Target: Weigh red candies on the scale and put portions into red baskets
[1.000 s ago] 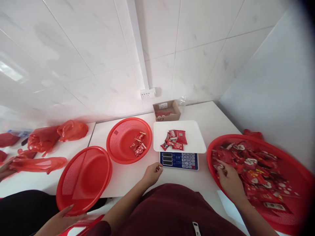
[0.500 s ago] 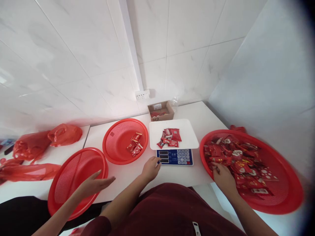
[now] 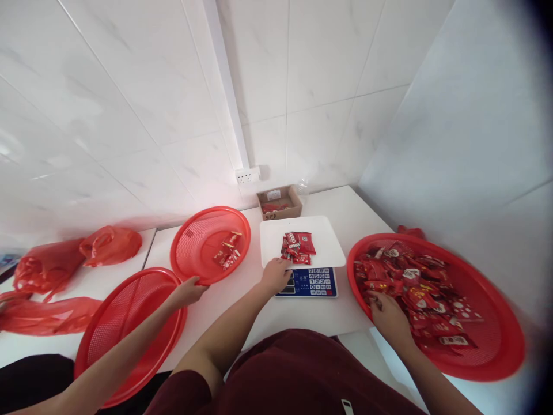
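Note:
My left hand (image 3: 275,276) reaches over the front edge of the white scale pan (image 3: 327,236). Its outstretched fingers are at the small pile of red snack packets (image 3: 300,245) on the pan. The blue keypad (image 3: 317,282) of the scale shows below, its display partly covered by my forearm and hand. My right hand (image 3: 389,320) is at the near left side of the large red basket (image 3: 503,323), its fingers closed on a small snack packet (image 3: 377,301). Many red packets (image 3: 419,297) fill that basket.
Another person's hand (image 3: 190,292) grips the rim of a red basket (image 3: 184,253) with several packets in it. A nearer red basket (image 3: 108,323) lies under that person's arm. Red plastic bags (image 3: 110,245) are at the left. A cardboard box (image 3: 280,203) stands behind the scale.
My left hand has moved forward from the scale's display to the packets on the pan. The other person's hand has gone to the basket rim, and that basket is tilted.

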